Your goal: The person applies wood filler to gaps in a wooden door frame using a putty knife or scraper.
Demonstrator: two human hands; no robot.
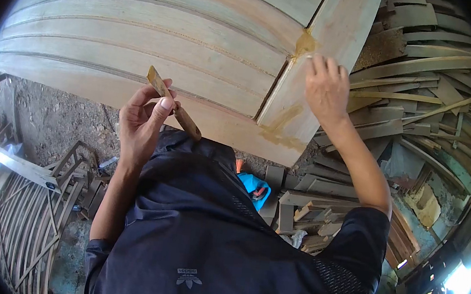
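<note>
My left hand is closed around a putty knife with a wooden handle, its blade tip smeared yellowish-brown and pointing up and away. My right hand rests with curled fingers at the frame of a pale wooden door panel. A small whitish edge shows at its fingertips, but whatever it holds is hidden. Just beyond those fingers, a yellow-brown filler patch covers a joint. A second filler smear lies nearer me, at the panel's lower right corner.
Stacked wood offcuts crowd the right side, and more short boards lie below the panel. A bright blue bag or cloth sits under the near edge. Thin curved slats and a pale board stand at lower left.
</note>
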